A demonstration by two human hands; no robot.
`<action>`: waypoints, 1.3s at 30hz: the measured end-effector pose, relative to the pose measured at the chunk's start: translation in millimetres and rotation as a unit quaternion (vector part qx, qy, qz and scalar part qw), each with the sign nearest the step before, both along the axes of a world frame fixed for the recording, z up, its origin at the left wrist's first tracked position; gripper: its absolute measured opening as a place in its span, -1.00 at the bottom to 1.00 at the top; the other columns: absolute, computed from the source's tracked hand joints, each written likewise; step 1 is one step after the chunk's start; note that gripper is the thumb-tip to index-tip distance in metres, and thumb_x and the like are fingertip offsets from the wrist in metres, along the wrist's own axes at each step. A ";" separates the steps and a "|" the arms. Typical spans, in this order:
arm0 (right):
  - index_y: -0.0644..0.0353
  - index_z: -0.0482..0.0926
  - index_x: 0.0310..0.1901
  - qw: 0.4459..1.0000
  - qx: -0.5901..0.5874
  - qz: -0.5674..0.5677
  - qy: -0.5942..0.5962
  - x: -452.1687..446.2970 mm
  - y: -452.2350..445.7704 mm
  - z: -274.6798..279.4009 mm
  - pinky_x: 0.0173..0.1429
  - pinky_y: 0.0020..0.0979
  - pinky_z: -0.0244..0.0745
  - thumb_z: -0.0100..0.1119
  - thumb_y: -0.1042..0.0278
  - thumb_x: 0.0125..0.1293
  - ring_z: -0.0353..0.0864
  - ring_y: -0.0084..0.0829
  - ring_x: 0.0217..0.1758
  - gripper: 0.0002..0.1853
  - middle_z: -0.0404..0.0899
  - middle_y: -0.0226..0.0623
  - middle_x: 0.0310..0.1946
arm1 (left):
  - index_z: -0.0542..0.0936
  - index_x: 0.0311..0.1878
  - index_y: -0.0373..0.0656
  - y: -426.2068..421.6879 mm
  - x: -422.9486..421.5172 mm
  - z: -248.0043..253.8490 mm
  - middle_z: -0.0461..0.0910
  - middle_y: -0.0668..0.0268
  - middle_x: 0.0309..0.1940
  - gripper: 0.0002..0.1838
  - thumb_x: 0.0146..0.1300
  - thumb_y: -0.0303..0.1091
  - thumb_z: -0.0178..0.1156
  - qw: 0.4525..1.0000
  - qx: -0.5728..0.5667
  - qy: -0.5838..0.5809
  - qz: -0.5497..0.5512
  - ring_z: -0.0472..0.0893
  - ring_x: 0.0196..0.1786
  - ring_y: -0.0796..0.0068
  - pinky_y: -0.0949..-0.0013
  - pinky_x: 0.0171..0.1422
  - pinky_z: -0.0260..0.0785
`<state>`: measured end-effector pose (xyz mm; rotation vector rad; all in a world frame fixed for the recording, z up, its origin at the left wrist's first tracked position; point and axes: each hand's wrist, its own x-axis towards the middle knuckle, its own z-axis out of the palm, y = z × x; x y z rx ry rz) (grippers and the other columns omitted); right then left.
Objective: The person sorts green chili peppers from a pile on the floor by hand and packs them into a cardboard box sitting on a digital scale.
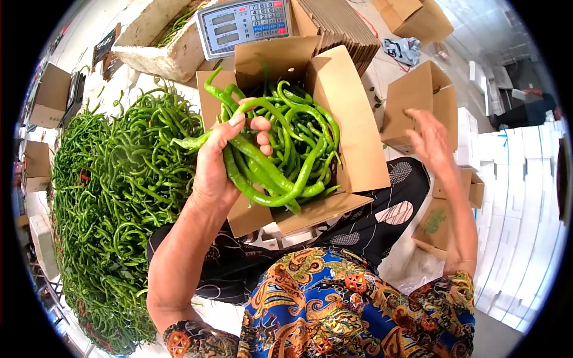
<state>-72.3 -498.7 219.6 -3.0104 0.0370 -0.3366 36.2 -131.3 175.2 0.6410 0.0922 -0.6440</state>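
My left hand point(224, 152) is closed around several long green peppers point(262, 170), held above the near left part of an open cardboard box point(352, 131). Some of their curved ends hang over the box's near side. Inside the box, more green peppers point(298, 113) lie in a tangled heap. Out to the right of the box, my right hand point(431, 140) is raised with its fingers apart and nothing in it. A large pile of green peppers point(125, 197) spreads over the floor to the left.
Behind the box stands a digital scale display point(245, 27), beside a white foam box point(161, 53) and stacked flat cardboard point(340, 30). Another open carton point(412, 101) is at the right, near white stacked boxes point(513, 221). Part of a person point(528, 110) shows far right.
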 end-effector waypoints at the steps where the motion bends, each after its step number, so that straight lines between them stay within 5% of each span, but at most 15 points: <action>1: 0.19 0.63 -0.03 0.988 0.132 -0.003 0.074 1.8 41.2 13.3 -0.04 -0.25 0.58 0.25 0.35 0.19 0.69 -0.19 -0.18 -0.70 0.67 -0.13 -0.20 | 0.42 0.20 -0.29 -1.0 0.0 -1.5 0.58 0.16 -0.19 -0.56 0.35 -0.25 0.11 1.000 0.007 0.008 0.003 0.52 -0.29 0.46 0.36 -0.15 0.50; 2: 0.25 0.61 0.02 0.960 0.234 0.025 0.154 -0.3 67.1 11.7 -0.17 -0.41 0.55 0.30 0.53 0.11 0.65 -0.44 -0.30 -0.62 0.70 -0.21 -0.17 | 0.43 0.17 -0.28 -4.0 0.0 -1.8 0.57 0.17 -0.21 -0.59 0.39 -0.21 0.09 1.000 0.008 0.017 0.012 0.54 -0.28 0.46 0.37 -0.16 0.51; 3: 0.23 0.61 0.05 0.925 0.334 0.075 0.168 -3.2 100.4 15.2 -0.24 -0.50 0.51 0.40 0.45 0.09 0.58 -0.59 -0.37 -0.57 0.70 -0.26 -0.20 | 0.44 0.16 -0.28 -6.4 0.6 -1.2 0.57 0.17 -0.21 -0.60 0.40 -0.20 0.09 1.000 0.003 0.019 0.011 0.54 -0.28 0.46 0.37 -0.16 0.52; 5: 0.22 0.57 0.13 0.887 0.392 0.152 0.189 -0.4 144.1 8.7 -0.26 -0.50 0.49 0.56 0.30 0.01 0.54 -0.59 -0.37 -0.39 0.68 -0.26 -0.15 | 0.44 0.15 -0.28 -10.1 0.2 0.2 0.58 0.17 -0.21 -0.59 0.43 -0.16 0.07 1.000 -0.008 0.024 0.012 0.55 -0.29 0.45 0.36 -0.16 0.53; 7: 0.28 0.46 0.20 0.839 0.452 0.143 0.266 11.9 162.3 6.3 -0.08 -0.46 0.53 0.45 0.25 0.19 0.61 -0.52 -0.17 -0.41 0.62 -0.28 -0.02 | 0.44 0.15 -0.27 -12.0 0.9 -0.8 0.58 0.17 -0.20 -0.56 0.45 -0.08 0.06 1.000 -0.004 0.019 0.016 0.56 -0.29 0.42 0.33 -0.16 0.55; 10: 0.29 0.36 0.27 0.762 0.592 0.149 0.214 22.9 175.8 -13.9 -0.13 -0.47 0.54 0.22 0.23 0.40 0.62 -0.51 -0.23 -0.49 0.60 -0.29 -0.19 | 0.43 0.16 -0.27 -11.0 2.3 -4.9 0.58 0.15 -0.18 -0.51 0.45 -0.02 0.06 0.999 -0.003 0.034 0.033 0.59 -0.25 0.38 0.31 -0.14 0.58; 13: 0.26 0.35 0.29 0.591 0.744 0.139 0.279 28.1 183.2 -18.0 -0.11 -0.51 0.52 0.13 0.28 0.46 0.60 -0.57 -0.22 -0.55 0.57 -0.34 -0.11 | 0.45 0.14 -0.18 -6.0 6.0 -6.4 0.59 0.20 -0.16 -0.56 0.42 -0.02 0.12 0.998 -0.042 0.043 0.020 0.65 -0.19 0.36 0.27 -0.01 0.64; 18: 0.15 0.41 0.32 0.582 0.751 0.123 0.288 30.9 166.9 -14.0 -0.24 -0.58 0.50 0.04 0.41 0.50 0.51 -0.66 -0.36 -0.60 0.55 -0.39 -0.07 | 0.36 0.30 -0.19 -6.8 3.7 -11.6 0.59 0.16 -0.05 -0.40 0.36 0.00 0.20 1.000 -0.027 -0.001 0.000 0.62 0.02 0.29 0.15 0.18 0.55; 22: 0.25 0.50 0.19 0.639 0.714 0.085 0.273 30.2 158.6 1.1 -0.35 -0.56 0.48 0.03 0.42 0.49 0.51 -0.62 -0.42 -0.69 0.61 -0.31 -0.15 | 0.35 0.33 -0.09 -7.2 -1.8 -5.0 0.61 0.18 -0.03 -0.41 0.34 -0.03 0.24 0.998 0.022 0.012 -0.064 0.62 0.09 0.31 0.14 0.19 0.53; 23: 0.16 0.57 0.01 0.645 0.721 0.066 0.245 31.0 155.6 5.8 -0.39 -0.60 0.45 0.07 0.37 0.48 0.48 -0.71 -0.46 -0.83 0.62 -0.41 -0.28 | 0.38 0.29 -0.09 -6.8 0.7 -5.3 0.63 0.21 -0.05 -0.45 0.32 -0.15 0.29 0.996 0.017 -0.018 -0.091 0.64 0.06 0.34 0.19 0.14 0.54; 25: 0.17 0.58 -0.04 0.631 0.742 0.044 0.221 36.1 142.7 26.3 -0.43 -0.63 0.40 0.08 0.36 0.47 0.43 -0.74 -0.51 -0.86 0.58 -0.48 -0.35 | 0.41 0.25 -0.11 -9.6 1.0 -9.1 0.64 0.23 -0.07 -0.47 0.25 -0.30 0.36 0.991 0.035 -0.049 -0.118 0.65 0.02 0.36 0.24 0.10 0.53; 30: 0.20 0.59 -0.06 0.745 0.658 -0.035 0.107 33.9 112.3 47.2 -0.48 -0.68 0.30 0.10 0.35 0.47 0.34 -0.78 -0.56 -0.84 0.45 -0.59 -0.48 | 0.40 0.20 -0.26 -11.7 -5.1 -3.8 0.60 0.21 -0.06 -0.41 0.13 -0.44 0.43 0.978 0.107 -0.025 -0.175 0.60 -0.12 0.41 0.31 0.09 0.45; 33: 0.19 0.59 -0.08 0.830 0.558 0.001 0.007 31.0 96.1 48.7 -0.48 -0.67 0.26 0.11 0.35 0.46 0.30 -0.78 -0.56 -0.86 0.41 -0.62 -0.52 | 0.37 0.30 -0.21 -10.5 -8.2 -3.6 0.62 0.24 -0.08 -0.32 0.12 -0.35 0.42 0.963 0.131 -0.078 -0.222 0.59 -0.09 0.40 0.30 0.07 0.47; 37: 0.16 0.60 -0.12 0.861 0.473 0.070 0.171 20.3 85.7 59.8 -0.46 -0.68 0.20 0.16 0.36 0.43 0.27 -0.80 -0.56 -0.89 0.41 -0.61 -0.53 | 0.44 0.23 -0.25 -12.4 -6.4 -0.1 0.62 0.22 -0.13 -0.52 0.25 -0.43 0.25 0.900 0.363 -0.198 -0.139 0.63 -0.15 0.41 0.33 0.00 0.51; 39: 0.16 0.62 -0.13 0.878 0.454 0.038 0.148 17.7 83.5 72.1 -0.50 -0.68 0.17 0.17 0.35 0.42 0.28 -0.80 -0.58 -0.88 0.43 -0.61 -0.53 | 0.46 0.19 -0.30 -6.4 3.1 -25.4 0.63 0.20 -0.15 -0.65 0.37 -0.44 0.09 0.943 0.302 -0.126 -0.060 0.64 -0.14 0.47 0.37 0.02 0.54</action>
